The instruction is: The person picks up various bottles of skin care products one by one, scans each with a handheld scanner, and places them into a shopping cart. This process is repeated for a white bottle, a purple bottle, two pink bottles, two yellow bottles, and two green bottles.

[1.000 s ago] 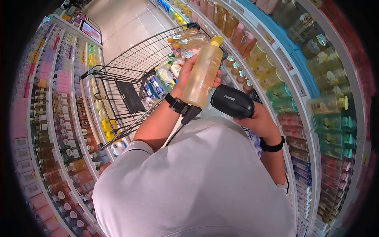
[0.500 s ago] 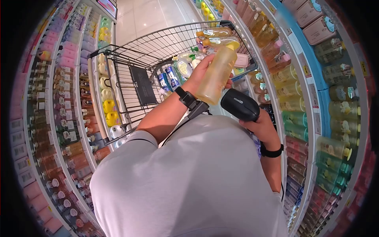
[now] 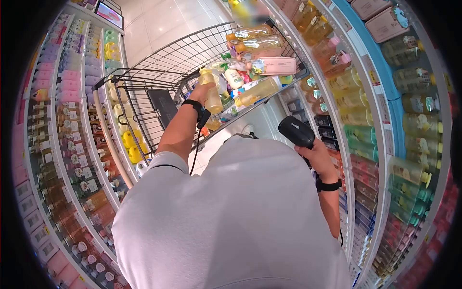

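My left hand [image 3: 204, 93] is wrapped around a translucent yellow pump bottle [image 3: 212, 102], tilted over the near side of the shopping cart [image 3: 169, 47]. Around that bottle lie the cart's other goods: a white bottle [image 3: 234, 78] with a green top, a second yellow bottle [image 3: 259, 92] on its side and a pink package [image 3: 280, 66]. Out to the right of the cart, my right hand [image 3: 319, 157] grips a black handheld scanner [image 3: 297, 132] by its handle, its rounded head pointing up and left. Both wrists wear black straps.
Shelves packed with bottles line both sides; yellow [image 3: 352, 116] and green ones [image 3: 361, 143] stand close to my right hand. Two amber bottles [image 3: 260, 44] lie at the cart's far end. A small screen [image 3: 109, 14] is mounted at the upper left.
My left hand has carried the yellow bottle away from the scanner, leftward to the near part of the cart. The scanner stays at my right side. More of the cart's contents shows.
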The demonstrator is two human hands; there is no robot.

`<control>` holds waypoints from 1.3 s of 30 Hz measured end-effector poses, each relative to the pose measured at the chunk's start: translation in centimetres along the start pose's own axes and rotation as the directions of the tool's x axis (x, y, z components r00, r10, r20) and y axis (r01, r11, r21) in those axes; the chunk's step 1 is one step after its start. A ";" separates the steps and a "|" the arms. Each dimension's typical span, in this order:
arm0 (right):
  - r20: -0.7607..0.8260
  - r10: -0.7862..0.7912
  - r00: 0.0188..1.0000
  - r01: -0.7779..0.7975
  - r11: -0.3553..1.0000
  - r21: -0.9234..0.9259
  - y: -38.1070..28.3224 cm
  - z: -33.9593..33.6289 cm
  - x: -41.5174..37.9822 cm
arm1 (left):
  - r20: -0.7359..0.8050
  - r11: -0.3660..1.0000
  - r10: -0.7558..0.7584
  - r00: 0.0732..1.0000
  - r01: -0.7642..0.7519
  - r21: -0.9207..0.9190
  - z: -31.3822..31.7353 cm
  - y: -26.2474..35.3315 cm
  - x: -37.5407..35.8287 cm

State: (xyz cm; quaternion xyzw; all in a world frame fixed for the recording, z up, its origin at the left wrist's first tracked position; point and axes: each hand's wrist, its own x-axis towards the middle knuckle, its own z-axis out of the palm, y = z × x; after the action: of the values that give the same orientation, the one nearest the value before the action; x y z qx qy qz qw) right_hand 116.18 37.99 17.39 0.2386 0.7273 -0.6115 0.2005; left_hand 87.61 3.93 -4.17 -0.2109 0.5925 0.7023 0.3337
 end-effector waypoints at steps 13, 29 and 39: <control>-0.225 0.396 0.890 -0.364 0.915 0.172 13.2 -0.3 -1.0 | -0.285 0.636 0.058 0.957 0.185 0.750 -1.6 -10.0 8.0; -0.313 0.525 0.791 -0.427 0.841 0.331 23.6 -0.2 -7.5 | -0.228 0.450 -0.311 0.923 0.354 0.819 -1.9 -8.1 8.9; -0.298 0.594 0.747 -0.515 0.801 0.306 33.0 -4.5 -12.4 | 0.217 0.568 0.762 0.611 -0.790 0.229 30.9 4.2 -9.0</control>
State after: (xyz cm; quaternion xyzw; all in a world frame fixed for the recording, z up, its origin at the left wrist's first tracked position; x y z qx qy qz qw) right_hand 145.72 45.74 -0.77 0.5776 0.5805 -0.5366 0.2037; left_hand 93.84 31.67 11.40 0.1573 0.7081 0.6867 0.0468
